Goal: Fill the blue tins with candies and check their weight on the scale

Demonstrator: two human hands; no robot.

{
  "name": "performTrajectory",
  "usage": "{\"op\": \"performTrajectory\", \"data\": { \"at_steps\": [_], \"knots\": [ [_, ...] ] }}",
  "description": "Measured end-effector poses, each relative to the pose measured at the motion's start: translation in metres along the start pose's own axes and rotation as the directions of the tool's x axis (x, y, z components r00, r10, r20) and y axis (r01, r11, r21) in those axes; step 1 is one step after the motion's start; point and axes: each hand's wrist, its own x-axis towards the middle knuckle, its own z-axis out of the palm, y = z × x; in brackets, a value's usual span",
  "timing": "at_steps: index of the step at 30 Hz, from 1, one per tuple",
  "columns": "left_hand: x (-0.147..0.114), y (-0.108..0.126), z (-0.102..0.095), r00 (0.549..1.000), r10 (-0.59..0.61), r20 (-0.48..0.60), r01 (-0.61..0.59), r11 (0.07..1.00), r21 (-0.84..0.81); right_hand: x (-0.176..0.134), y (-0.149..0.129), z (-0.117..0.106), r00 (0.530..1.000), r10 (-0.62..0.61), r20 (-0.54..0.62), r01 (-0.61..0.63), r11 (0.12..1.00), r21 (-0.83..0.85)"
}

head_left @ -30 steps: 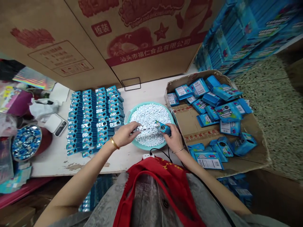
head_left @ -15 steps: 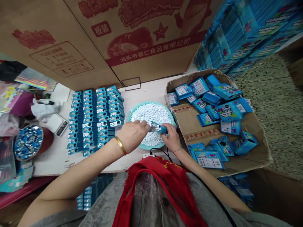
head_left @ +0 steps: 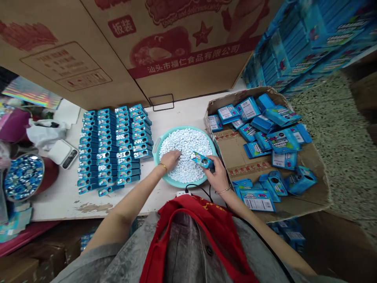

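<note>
My right hand point(head_left: 218, 177) grips a small blue candy box point(head_left: 202, 160) over the right side of the turquoise basin point(head_left: 156, 146). The box lies tilted, its narrow end with a dark round hole facing up, and some white pieces show at its left end. Small white candies point(head_left: 188, 137) fill the basin. My left hand point(head_left: 171, 160) is down at the candies on the basin's left side, fingers curled together. Its fingertips are partly hidden, so what it holds cannot be made out.
Left of the basin stand rows of blue boxes point(head_left: 108, 145). A shallow carton point(head_left: 232, 151) at right holds loose blue boxes. Behind are large brown cartons point(head_left: 188, 82); farther left, a white scale point(head_left: 63, 153) and a tub of shiny blue pieces point(head_left: 25, 177). A black cable point(head_left: 203, 190) runs in front.
My left hand has moved from the box's end down and left to the candies. The right hand keeps the box, now turned with its hole more visible. The view has shifted slightly.
</note>
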Motion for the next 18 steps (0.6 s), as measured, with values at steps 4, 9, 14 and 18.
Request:
{"op": "performTrajectory", "data": {
  "at_steps": [4,9,14,18],
  "knots": [
    [0.001,0.005,0.019,1.0,-0.006,-0.023,0.002,0.989,-0.15,-0.005,-0.001,-0.001,0.999,0.043,-0.027,-0.042,0.999,0.022],
    [-0.021,-0.007,-0.003,0.999,0.031,-0.038,-0.041,0.962,-0.271,-0.011,0.003,-0.001,0.993,0.111,-0.045,-0.109,0.993,0.044],
    [-0.049,-0.008,-0.049,0.98,0.131,-0.149,-0.174,0.929,-0.328,-0.009,0.005,-0.001,0.984,0.156,-0.084,-0.152,0.987,0.052],
    [-0.065,0.01,-0.093,0.964,0.224,-0.145,-0.253,0.94,-0.229,-0.003,0.002,0.002,0.994,0.082,-0.071,-0.081,0.996,0.025]
  ]
}}
